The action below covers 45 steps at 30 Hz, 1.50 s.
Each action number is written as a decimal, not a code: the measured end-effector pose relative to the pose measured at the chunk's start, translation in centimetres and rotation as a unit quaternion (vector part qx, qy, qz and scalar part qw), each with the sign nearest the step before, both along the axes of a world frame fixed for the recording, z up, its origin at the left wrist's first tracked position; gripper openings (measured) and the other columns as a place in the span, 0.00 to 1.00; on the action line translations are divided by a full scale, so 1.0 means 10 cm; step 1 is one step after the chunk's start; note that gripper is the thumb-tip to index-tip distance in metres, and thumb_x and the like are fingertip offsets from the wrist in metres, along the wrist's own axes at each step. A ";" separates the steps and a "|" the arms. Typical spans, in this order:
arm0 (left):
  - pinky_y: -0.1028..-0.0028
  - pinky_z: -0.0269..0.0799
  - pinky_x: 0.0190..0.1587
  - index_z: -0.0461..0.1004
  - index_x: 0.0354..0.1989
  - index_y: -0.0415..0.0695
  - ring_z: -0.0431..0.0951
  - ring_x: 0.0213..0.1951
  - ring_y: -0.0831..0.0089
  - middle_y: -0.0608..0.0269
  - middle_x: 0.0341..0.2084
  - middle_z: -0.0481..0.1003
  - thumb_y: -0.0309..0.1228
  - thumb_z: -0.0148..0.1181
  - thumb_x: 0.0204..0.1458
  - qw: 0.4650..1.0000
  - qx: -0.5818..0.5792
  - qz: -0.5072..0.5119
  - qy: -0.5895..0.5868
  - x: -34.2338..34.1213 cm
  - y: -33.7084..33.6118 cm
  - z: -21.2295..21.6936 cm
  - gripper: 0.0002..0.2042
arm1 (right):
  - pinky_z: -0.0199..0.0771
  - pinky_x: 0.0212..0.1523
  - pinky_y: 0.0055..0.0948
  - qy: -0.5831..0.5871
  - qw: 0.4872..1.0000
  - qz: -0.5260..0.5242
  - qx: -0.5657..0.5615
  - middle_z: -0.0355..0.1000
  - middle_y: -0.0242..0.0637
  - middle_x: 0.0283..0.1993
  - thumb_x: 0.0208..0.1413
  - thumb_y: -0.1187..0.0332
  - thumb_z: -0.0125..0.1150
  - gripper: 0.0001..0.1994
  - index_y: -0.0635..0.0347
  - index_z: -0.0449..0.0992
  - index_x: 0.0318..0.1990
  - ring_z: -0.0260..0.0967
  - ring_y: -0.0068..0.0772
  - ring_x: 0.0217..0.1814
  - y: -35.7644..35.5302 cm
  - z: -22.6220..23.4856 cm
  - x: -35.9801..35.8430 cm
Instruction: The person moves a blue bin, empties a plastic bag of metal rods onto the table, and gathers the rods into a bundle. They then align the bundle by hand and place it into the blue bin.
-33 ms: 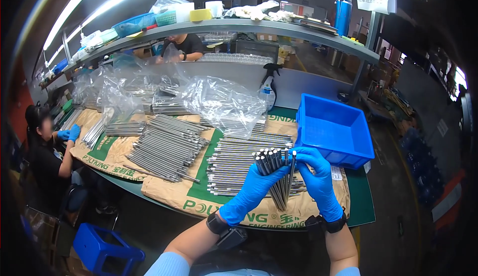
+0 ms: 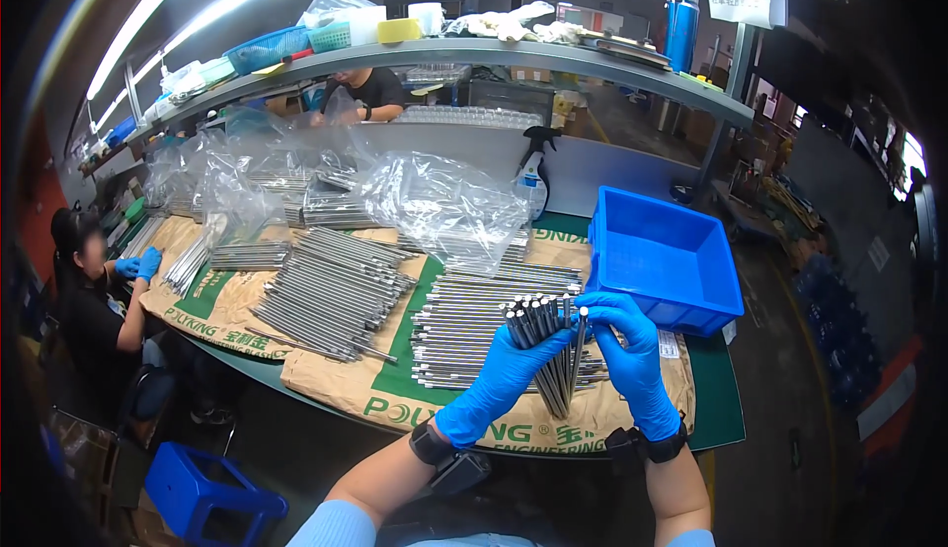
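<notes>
Both of my hands wear blue gloves. My left hand (image 2: 509, 374) is closed around a bundle of slim metal rods (image 2: 553, 374), their pale-tipped ends fanned out at the top. Beside the bundle, my right hand (image 2: 632, 354) pinches the upper part of one metal rod (image 2: 581, 335), which slants down toward the others. Beneath my hands, many more rods (image 2: 459, 330) lie side by side on brown paper sacking (image 2: 336, 384). A second pile of rods (image 2: 331, 290) is spread to the left. The fingertips of my left hand are partly hidden behind the bundle.
A blue plastic bin (image 2: 667, 300) stands right of the rods. Clear plastic bags (image 2: 439, 201) and a spray bottle (image 2: 533, 177) sit at the back, below a loaded shelf (image 2: 444, 53). One co-worker (image 2: 99, 300) is at the left; another (image 2: 370, 93) is behind the partition. A blue stool (image 2: 207, 493) stands lower left.
</notes>
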<state>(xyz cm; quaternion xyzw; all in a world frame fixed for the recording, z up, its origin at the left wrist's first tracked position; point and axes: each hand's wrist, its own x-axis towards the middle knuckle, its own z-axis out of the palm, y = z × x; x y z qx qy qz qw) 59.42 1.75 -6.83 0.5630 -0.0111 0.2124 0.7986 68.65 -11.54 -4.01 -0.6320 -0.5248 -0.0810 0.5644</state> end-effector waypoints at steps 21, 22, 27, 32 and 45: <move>0.82 0.68 0.36 0.63 0.49 0.40 0.70 0.36 0.81 0.65 0.36 0.71 0.37 0.47 0.58 0.979 -0.027 0.192 -0.062 0.73 -0.53 -0.03 0.16 | 0.67 0.41 0.21 0.344 0.914 -0.006 0.215 0.71 0.34 0.37 0.61 0.66 0.44 0.12 0.65 0.69 0.45 0.67 0.22 0.40 0.41 -0.20 0.29; 0.81 0.68 0.38 0.62 0.50 0.40 0.71 0.37 0.80 0.64 0.37 0.70 0.39 0.45 0.59 0.983 -0.008 0.175 -0.054 0.75 -0.55 -0.04 0.17 | 0.67 0.41 0.21 0.342 0.914 -0.010 0.217 0.71 0.34 0.37 0.61 0.66 0.44 0.12 0.65 0.69 0.45 0.67 0.22 0.40 0.40 -0.23 0.33; 0.76 0.67 0.45 0.61 0.53 0.40 0.70 0.42 0.76 0.60 0.41 0.69 0.46 0.40 0.59 0.966 -0.015 0.214 -0.141 0.80 -0.60 -0.18 0.23 | 0.68 0.38 0.20 0.337 0.905 -0.067 0.251 0.71 0.33 0.35 0.62 0.65 0.43 0.13 0.64 0.70 0.44 0.67 0.20 0.36 0.51 -0.33 0.38; 0.73 0.65 0.48 0.59 0.54 0.39 0.69 0.44 0.73 0.58 0.43 0.68 0.50 0.37 0.58 0.961 -0.048 0.214 -0.167 0.77 -0.54 -0.21 0.26 | 0.67 0.38 0.21 0.252 0.918 -0.140 0.271 0.71 0.34 0.35 0.62 0.65 0.42 0.13 0.65 0.71 0.43 0.67 0.21 0.36 0.60 -0.34 0.32; 0.75 0.69 0.40 0.57 0.55 0.38 0.73 0.40 0.71 0.54 0.39 0.71 0.48 0.41 0.58 0.960 0.065 0.260 -0.076 0.75 -0.46 -0.15 0.26 | 0.66 0.46 0.26 0.111 0.979 0.022 0.171 0.67 0.40 0.46 0.57 0.57 0.51 0.21 0.66 0.67 0.50 0.66 0.30 0.46 0.36 -0.38 0.25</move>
